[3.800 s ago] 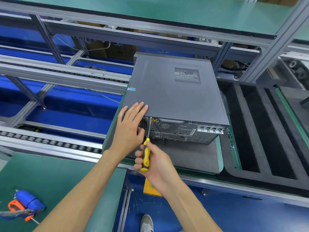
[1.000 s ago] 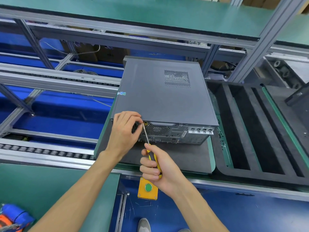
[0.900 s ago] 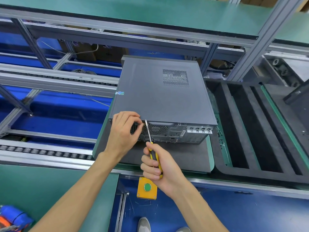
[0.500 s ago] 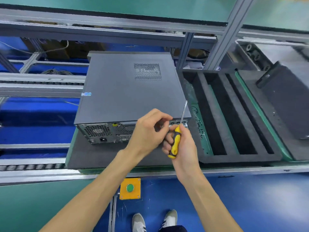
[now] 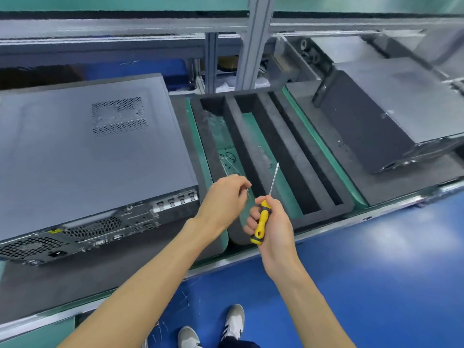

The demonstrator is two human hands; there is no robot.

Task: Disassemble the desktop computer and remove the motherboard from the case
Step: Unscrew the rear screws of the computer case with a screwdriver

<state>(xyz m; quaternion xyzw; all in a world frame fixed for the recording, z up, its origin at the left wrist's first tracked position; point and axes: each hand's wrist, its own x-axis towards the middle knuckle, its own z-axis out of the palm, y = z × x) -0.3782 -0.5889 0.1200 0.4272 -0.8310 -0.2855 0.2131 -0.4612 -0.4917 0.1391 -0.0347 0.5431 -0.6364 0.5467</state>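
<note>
The dark grey desktop computer [image 5: 88, 159] lies on its side on a foam mat at the left, side panel on, rear ports facing me. My left hand [image 5: 226, 197] hovers just right of the case, over the near end of the foam tray [image 5: 283, 146], fingertips curled and pinching a small screw [image 5: 248, 191]. Beside it my right hand [image 5: 273, 227] grips the yellow and black screwdriver [image 5: 262, 219], whose shaft points up and away over the tray.
The black foam tray has several long slots; its leftmost slot [image 5: 229, 159] holds small loose screws and bits. Another dark computer case [image 5: 401, 109] lies at the right. An aluminium frame post [image 5: 253, 41] rises behind the tray. Blue floor and my shoes [image 5: 233, 322] lie below.
Both hands left the rear of the case and moved right over the foam tray. The screwdriver tip came off the case and now points upward. My view swung to the right.
</note>
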